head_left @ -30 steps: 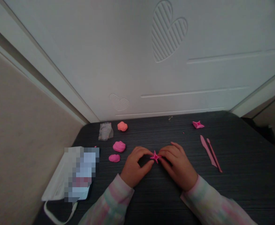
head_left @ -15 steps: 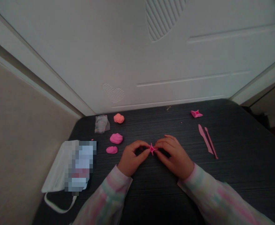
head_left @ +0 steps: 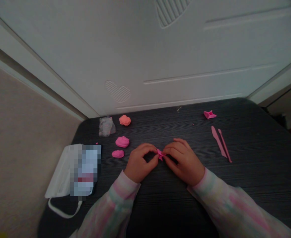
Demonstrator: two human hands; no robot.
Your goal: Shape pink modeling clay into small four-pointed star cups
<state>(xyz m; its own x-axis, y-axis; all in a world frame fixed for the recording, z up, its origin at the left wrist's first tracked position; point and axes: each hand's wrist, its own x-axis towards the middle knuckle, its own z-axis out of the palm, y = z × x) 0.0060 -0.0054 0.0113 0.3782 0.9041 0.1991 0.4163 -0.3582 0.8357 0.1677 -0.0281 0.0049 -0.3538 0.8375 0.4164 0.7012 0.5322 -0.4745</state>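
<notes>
**Both hands pinching one small pink piece, mid-table**

The left hand (head_left: 141, 162) pinches the near-left side of a pink pointed piece (head_left: 161, 155) between thumb and forefinger. The right hand (head_left: 185, 162) grips its right side with thumb and fingertips, the other fingers curled. The piece sits between the two sets of fingertips, over the middle of the dark tabletop (head_left: 262, 165); whether it touches the surface cannot be determined. Striped sleeves (head_left: 119, 195) cover both wrists.

Edges: the far edge of the tabletop runs along a white panel (head_left: 135, 46) with embossed hearts, which bounds reach forward. The far corners are rounded. A beige wall (head_left: 14, 132) bounds the left side. Room for movement lies ahead of the hands, up to the panel, and between the right hand and the tools.

Surroundings, left: a small pink lump (head_left: 118, 154) lies just beside the left hand, a larger pink lump (head_left: 122, 141) behind it, then an orange lump (head_left: 125, 120) near a clear bag (head_left: 107, 126). These obstruct leftward travel. Farther left, a pixelated object (head_left: 87, 170) adjoins a white item (head_left: 61, 177).

Right: a pink knife (head_left: 218, 142) and a thin rod (head_left: 225, 145) lie side by side; beyond them rests a second pointed piece (head_left: 210, 114).
</notes>
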